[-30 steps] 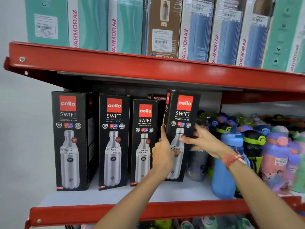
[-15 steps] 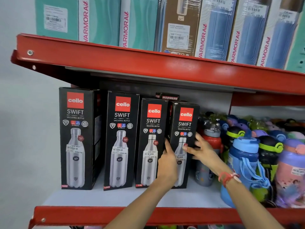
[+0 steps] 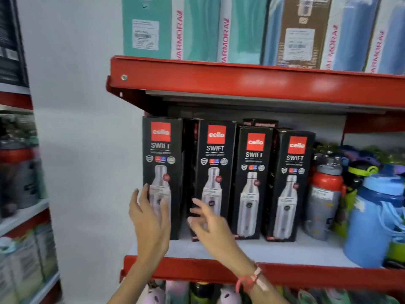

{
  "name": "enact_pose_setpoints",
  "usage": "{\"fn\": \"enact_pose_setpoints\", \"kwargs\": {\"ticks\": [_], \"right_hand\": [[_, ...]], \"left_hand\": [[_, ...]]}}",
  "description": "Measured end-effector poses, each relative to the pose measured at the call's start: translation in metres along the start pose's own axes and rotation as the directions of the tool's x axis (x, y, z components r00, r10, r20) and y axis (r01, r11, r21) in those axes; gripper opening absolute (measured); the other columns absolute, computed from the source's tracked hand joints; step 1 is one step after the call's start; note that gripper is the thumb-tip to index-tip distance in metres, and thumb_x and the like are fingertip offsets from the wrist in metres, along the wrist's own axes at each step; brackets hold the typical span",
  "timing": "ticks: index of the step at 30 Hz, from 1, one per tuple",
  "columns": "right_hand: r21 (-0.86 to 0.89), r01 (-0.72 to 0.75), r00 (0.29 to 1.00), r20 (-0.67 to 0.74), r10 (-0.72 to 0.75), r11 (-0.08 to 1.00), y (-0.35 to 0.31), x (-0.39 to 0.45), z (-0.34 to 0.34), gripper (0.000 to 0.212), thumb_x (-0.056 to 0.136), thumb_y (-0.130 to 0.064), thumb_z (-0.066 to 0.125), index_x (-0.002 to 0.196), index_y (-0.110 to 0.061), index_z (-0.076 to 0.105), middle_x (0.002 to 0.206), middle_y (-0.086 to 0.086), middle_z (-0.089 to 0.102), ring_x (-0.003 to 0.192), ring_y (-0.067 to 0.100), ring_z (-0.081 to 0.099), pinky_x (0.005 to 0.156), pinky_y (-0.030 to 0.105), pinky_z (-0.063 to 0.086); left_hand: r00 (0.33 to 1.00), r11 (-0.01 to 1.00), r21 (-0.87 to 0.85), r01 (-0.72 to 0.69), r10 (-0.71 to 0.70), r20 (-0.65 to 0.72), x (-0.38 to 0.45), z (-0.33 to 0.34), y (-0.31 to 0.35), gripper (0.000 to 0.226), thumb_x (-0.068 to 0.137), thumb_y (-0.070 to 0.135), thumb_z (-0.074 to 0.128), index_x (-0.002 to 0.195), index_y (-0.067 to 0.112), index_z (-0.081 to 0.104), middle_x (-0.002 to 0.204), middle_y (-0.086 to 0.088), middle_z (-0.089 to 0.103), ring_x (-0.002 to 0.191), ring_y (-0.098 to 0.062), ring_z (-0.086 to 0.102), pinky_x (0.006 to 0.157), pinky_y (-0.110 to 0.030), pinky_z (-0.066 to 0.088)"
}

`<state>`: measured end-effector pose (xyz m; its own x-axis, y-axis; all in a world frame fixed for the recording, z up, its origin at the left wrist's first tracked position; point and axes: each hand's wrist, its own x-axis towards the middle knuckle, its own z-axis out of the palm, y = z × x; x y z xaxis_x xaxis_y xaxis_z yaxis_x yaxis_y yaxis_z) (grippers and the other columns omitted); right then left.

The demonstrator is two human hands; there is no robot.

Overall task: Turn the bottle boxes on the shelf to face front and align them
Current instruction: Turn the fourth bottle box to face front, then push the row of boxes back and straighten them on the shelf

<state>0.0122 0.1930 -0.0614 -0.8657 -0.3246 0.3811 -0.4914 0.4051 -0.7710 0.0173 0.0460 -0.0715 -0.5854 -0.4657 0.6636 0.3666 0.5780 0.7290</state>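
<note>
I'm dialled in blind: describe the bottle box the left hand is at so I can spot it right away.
Find the red-edged middle shelf with a row of four black boxes. The one you want is the leftmost black box, next to the white wall. Unlike its neighbours, it stands at the open end of the row, and the left hand is spread open over its lower front.

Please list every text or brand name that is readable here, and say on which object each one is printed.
"cello": red square on each of the four black bottle boxes.
"SWIFT": below it, on the same four boxes.
"VARMORA": vertical red letters, partly cut off, on the tall boxes on the upper shelf.
Small print, badges and price stickers on the black boxes, the white labels above and the grey bottle's label: too blurred to read.
</note>
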Motion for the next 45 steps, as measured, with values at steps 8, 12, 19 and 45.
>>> {"fn": "enact_pose_setpoints", "kwargs": {"ticks": [8, 12, 19, 45], "right_hand": [[0.085, -0.198, 0.98, 0.003, 0.198, 0.977, -0.021, 0.02, 0.073, 0.065, 0.099, -0.045, 0.028, 0.133, -0.057, -0.027, 0.152, 0.015, 0.033, 0.125, 0.036, 0.05, 0.099, 0.043, 0.041], [-0.014, -0.173, 0.985, -0.009, 0.173, 0.985, -0.017, 0.001, 0.074, 0.063, 0.094, -0.06, 0.022, 0.132, -0.061, -0.028, 0.162, -0.001, 0.011, 0.139, 0.026, 0.034, 0.098, 0.035, 0.035], [-0.201, -0.128, 0.991, 0.001, 0.131, 0.971, -0.024, -0.041, 0.063, 0.065, 0.091, -0.064, 0.02, 0.13, -0.06, -0.033, 0.158, -0.007, 0.024, 0.142, 0.018, 0.029, 0.117, 0.041, 0.023], [-0.113, -0.25, 0.954, -0.196, 0.225, 0.962, 0.023, -0.039, -0.012, 0.064, 0.099, -0.029, 0.035, 0.15, -0.037, -0.002, 0.145, 0.002, 0.038, 0.089, 0.001, 0.041, 0.074, 0.023, 0.034]], "left_hand": [[0.896, 0.999, 0.037, 0.021, -0.035, 0.442, 0.016, -0.032, -0.038, 0.066, 0.085, 0.066, 0.015, 0.143, 0.048, -0.012, 0.154, 0.003, 0.03, 0.127, -0.025, 0.048, 0.096, -0.037, 0.041], [0.899, 0.999, 0.027, -0.022, 0.008, 0.437, 0.005, -0.055, -0.04, 0.058, 0.085, 0.068, 0.01, 0.14, 0.057, -0.003, 0.136, 0.006, 0.054, 0.111, -0.021, 0.06, 0.086, -0.029, 0.043], [0.916, 0.996, 0.012, -0.092, 0.08, 0.393, -0.026, -0.091, -0.03, 0.046, 0.093, 0.061, 0.014, 0.138, 0.06, 0.007, 0.098, 0.007, 0.07, 0.069, -0.001, 0.06, 0.063, -0.011, 0.041], [0.81, 0.981, 0.016, 0.195, -0.17, 0.561, -0.059, 0.026, 0.039, 0.08, 0.08, 0.072, 0.01, 0.148, 0.034, -0.002, 0.143, -0.018, 0.046, 0.127, -0.033, 0.048, 0.108, -0.047, 0.036]]}}
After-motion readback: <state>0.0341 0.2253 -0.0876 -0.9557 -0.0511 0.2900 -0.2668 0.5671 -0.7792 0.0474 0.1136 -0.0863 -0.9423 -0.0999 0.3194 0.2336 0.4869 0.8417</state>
